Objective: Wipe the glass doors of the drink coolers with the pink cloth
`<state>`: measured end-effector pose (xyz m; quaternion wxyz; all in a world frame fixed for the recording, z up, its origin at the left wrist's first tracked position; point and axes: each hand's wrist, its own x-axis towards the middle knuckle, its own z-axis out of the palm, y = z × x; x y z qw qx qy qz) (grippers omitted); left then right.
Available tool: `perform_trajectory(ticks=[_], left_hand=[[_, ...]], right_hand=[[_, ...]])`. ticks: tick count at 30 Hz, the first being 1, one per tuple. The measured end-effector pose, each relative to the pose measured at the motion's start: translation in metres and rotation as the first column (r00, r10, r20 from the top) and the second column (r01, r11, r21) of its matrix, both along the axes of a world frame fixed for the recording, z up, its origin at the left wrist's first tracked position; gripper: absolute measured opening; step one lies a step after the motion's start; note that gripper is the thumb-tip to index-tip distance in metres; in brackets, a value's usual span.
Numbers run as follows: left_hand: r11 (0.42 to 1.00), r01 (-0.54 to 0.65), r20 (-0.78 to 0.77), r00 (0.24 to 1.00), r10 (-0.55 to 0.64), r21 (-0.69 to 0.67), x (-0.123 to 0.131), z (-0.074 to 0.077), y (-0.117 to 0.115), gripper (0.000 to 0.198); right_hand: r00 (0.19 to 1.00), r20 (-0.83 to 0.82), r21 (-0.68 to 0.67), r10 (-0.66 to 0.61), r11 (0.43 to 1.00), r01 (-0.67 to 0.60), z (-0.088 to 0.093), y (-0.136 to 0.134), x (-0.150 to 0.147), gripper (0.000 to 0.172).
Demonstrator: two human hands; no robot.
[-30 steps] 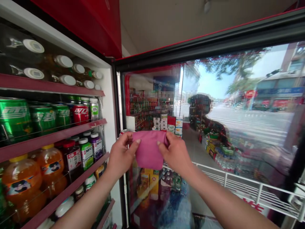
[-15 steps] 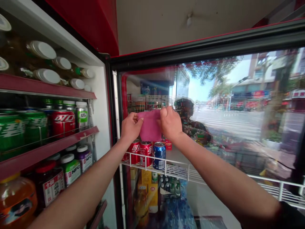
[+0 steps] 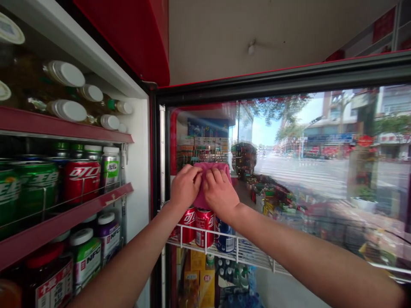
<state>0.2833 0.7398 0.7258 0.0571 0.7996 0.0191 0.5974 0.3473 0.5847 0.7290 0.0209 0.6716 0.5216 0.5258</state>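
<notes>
In the head view a pink cloth point(image 3: 200, 198) is held up before the glass of an open fridge door point(image 3: 289, 179). My left hand point(image 3: 185, 187) pinches the cloth at its left side, thumb and fingers together. My right hand point(image 3: 220, 191) lies over the cloth's front, its fingers bent and gripping the fabric. Both hands are close together, just above a white wire door rack point(image 3: 253, 250). Red cola cans point(image 3: 204, 226) and a blue can point(image 3: 224, 237) stand in that rack, their tops partly covered by the cloth and my right hand.
To the left, the fridge shelves hold green cans point(image 3: 35, 182), a red can point(image 3: 81, 179), white-capped bottles point(image 3: 67, 110) lying on their sides and juice bottles point(image 3: 85, 252). A red-edged shelf point(image 3: 64, 216) juts out there. Through the glass show stacked goods and a street.
My right hand has moved left across the cloth towards my left hand. The cloth, spread flat between the hands before, is now bunched. The view has shifted slightly.
</notes>
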Motion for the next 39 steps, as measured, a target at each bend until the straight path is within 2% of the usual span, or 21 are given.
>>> perform_trajectory(ticks=[5,10,13,15,19,25,28,33,39], left_hand=[[0.99,-0.09,0.024,0.996,0.088,0.105,-0.005,0.0,0.009,0.023],[0.971,-0.204,0.073,0.978,0.196,0.127,-0.015,0.012,0.026,0.027],[0.958,-0.254,0.089,0.966,0.244,0.134,-0.022,0.02,0.039,0.026],[0.95,-0.284,0.099,0.957,0.272,0.129,-0.025,0.023,0.048,0.027],[0.939,-0.334,0.116,0.939,0.324,0.083,-0.031,0.027,0.061,0.035],[0.932,-0.356,0.09,0.933,0.349,0.065,-0.037,0.039,0.072,0.052],[0.931,-0.361,0.081,0.931,0.356,0.061,-0.037,0.048,0.077,0.059],[0.933,-0.354,0.065,0.934,0.35,0.062,-0.036,0.054,0.073,0.061],[0.949,-0.3,0.027,0.954,0.299,0.095,-0.029,0.05,0.051,0.062]], right_hand=[[0.996,0.031,0.009,0.082,0.997,-0.082,-0.008,0.017,0.022,0.056],[0.984,0.054,-0.059,0.17,0.984,-0.167,0.006,0.037,0.036,0.069],[0.979,0.056,-0.058,0.198,0.979,-0.195,0.013,0.058,0.037,0.088],[0.978,0.047,-0.036,0.203,0.979,-0.202,0.015,0.074,0.035,0.092],[0.977,0.014,-0.005,0.213,0.977,-0.213,0.026,0.103,0.026,0.091],[0.975,0.004,0.006,0.223,0.975,-0.223,0.064,0.135,0.009,0.071],[0.978,0.015,0.015,0.206,0.978,-0.207,0.08,0.145,0.003,0.068],[0.975,0.033,-0.004,0.22,0.976,-0.22,0.088,0.139,0.005,0.069],[0.983,0.04,-0.037,0.18,0.983,-0.178,0.092,0.094,0.015,0.079]])
